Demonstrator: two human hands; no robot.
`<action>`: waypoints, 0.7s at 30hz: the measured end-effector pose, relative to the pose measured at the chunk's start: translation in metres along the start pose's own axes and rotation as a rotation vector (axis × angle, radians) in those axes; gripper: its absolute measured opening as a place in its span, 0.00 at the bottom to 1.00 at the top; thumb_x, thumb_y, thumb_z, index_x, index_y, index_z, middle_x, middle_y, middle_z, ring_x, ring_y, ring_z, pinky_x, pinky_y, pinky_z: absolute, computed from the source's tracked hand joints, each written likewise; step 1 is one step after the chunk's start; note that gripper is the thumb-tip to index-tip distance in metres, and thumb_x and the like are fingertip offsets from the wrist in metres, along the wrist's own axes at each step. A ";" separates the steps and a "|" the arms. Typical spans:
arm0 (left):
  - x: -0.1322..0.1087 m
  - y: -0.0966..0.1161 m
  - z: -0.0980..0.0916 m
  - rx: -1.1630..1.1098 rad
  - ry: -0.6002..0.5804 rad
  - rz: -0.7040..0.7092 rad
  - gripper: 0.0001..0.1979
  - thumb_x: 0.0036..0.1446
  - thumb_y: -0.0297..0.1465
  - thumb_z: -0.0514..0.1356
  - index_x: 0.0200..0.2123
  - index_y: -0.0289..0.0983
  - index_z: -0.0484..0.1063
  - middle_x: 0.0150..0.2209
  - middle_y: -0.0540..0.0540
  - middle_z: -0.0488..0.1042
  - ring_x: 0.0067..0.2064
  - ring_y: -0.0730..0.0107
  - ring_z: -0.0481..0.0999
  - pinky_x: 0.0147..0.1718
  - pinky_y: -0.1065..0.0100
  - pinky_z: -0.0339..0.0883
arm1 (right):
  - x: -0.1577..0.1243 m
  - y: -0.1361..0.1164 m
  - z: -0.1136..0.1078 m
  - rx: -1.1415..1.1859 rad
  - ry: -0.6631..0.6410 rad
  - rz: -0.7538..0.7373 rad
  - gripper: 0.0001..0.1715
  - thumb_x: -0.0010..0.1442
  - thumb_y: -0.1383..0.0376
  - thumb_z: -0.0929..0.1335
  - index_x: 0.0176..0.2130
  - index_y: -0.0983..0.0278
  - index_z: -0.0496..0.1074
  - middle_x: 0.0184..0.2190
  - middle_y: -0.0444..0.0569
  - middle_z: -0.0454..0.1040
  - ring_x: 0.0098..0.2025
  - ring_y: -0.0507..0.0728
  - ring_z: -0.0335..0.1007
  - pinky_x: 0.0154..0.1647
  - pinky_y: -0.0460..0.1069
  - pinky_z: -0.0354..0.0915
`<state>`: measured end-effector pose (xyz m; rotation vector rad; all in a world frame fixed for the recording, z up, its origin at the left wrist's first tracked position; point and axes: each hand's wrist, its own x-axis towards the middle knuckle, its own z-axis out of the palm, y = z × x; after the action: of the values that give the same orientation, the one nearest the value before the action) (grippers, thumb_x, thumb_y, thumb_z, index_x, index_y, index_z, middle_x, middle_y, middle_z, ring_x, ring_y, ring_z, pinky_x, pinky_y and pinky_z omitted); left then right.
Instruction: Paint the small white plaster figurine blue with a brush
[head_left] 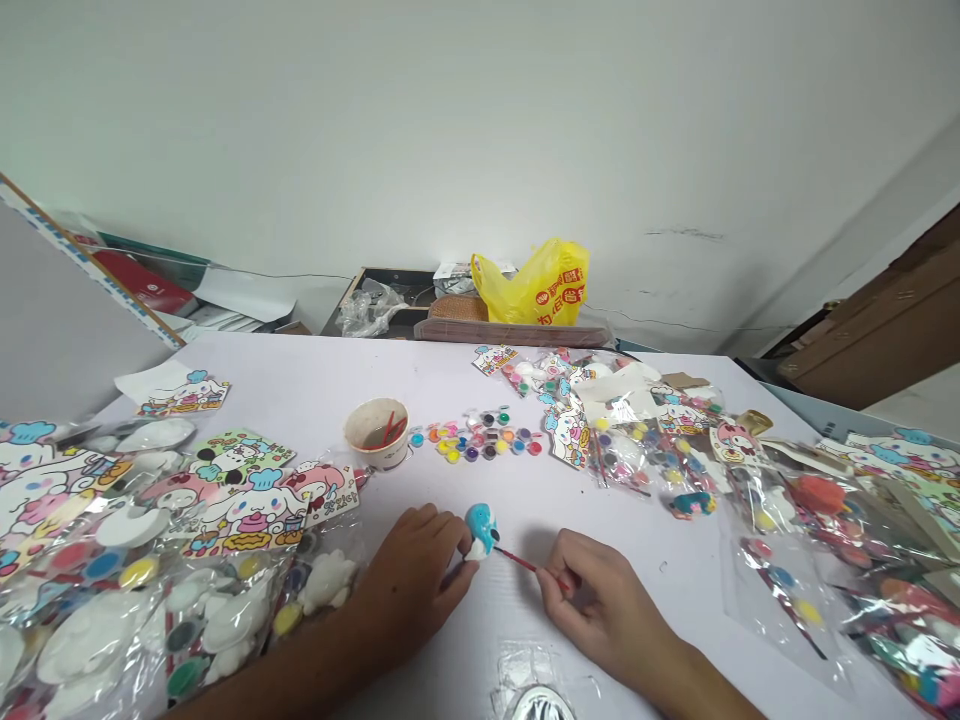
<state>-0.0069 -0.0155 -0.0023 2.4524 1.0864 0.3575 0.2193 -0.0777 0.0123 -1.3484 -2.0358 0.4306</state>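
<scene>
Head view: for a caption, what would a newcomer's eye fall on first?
At bottom centre, the left hand grips a small blue-and-white figurine while the right hand holds a thin red paintbrush to it. A yellow plastic bag sits by the far wall, and clear bags of cartoon painting kits crowd the picture's left.

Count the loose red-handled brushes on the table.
3: one brush in the right hand, its tip at the blue figurine the left hand holds; what look like two standing in the paper cup. More may be hidden inside the kit bags.
</scene>
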 end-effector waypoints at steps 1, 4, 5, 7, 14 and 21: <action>0.000 0.000 0.000 0.000 -0.003 0.002 0.02 0.60 0.26 0.57 0.34 0.38 0.67 0.32 0.48 0.69 0.36 0.61 0.65 0.37 0.62 0.55 | 0.000 0.000 0.000 0.005 0.008 -0.006 0.15 0.60 0.72 0.62 0.27 0.60 0.51 0.21 0.40 0.60 0.22 0.50 0.57 0.23 0.44 0.54; 0.000 -0.001 0.001 0.003 0.000 0.007 0.02 0.60 0.26 0.58 0.35 0.38 0.67 0.32 0.49 0.69 0.36 0.61 0.65 0.37 0.62 0.55 | 0.001 0.001 0.001 0.008 0.015 -0.007 0.15 0.62 0.71 0.62 0.27 0.60 0.52 0.22 0.40 0.61 0.22 0.49 0.57 0.23 0.43 0.54; 0.000 -0.001 0.001 0.003 0.002 0.008 0.02 0.60 0.26 0.58 0.35 0.38 0.67 0.32 0.49 0.69 0.36 0.61 0.65 0.37 0.62 0.55 | 0.001 0.001 0.001 0.008 0.010 -0.004 0.15 0.61 0.71 0.62 0.27 0.60 0.52 0.22 0.40 0.61 0.23 0.49 0.57 0.23 0.43 0.54; 0.000 -0.001 0.001 0.003 0.005 0.007 0.02 0.60 0.26 0.58 0.34 0.38 0.67 0.32 0.49 0.69 0.36 0.61 0.65 0.37 0.62 0.55 | 0.001 0.000 0.001 0.014 -0.007 -0.007 0.15 0.61 0.72 0.62 0.27 0.60 0.51 0.22 0.40 0.60 0.23 0.49 0.57 0.23 0.43 0.54; 0.001 -0.001 0.000 -0.001 0.001 0.001 0.02 0.60 0.26 0.58 0.35 0.38 0.67 0.32 0.49 0.69 0.36 0.61 0.65 0.37 0.62 0.55 | -0.001 -0.001 0.001 0.025 0.018 -0.008 0.15 0.61 0.72 0.62 0.27 0.60 0.51 0.22 0.40 0.60 0.23 0.49 0.57 0.24 0.43 0.54; 0.000 0.000 -0.001 -0.005 -0.006 0.000 0.02 0.60 0.26 0.58 0.35 0.37 0.67 0.32 0.48 0.69 0.36 0.61 0.65 0.37 0.62 0.55 | -0.002 -0.001 0.002 0.050 -0.048 -0.011 0.15 0.59 0.73 0.62 0.27 0.60 0.51 0.22 0.40 0.60 0.23 0.50 0.58 0.24 0.44 0.54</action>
<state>-0.0074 -0.0155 -0.0019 2.4477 1.0821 0.3524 0.2182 -0.0798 0.0110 -1.3085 -2.0571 0.5104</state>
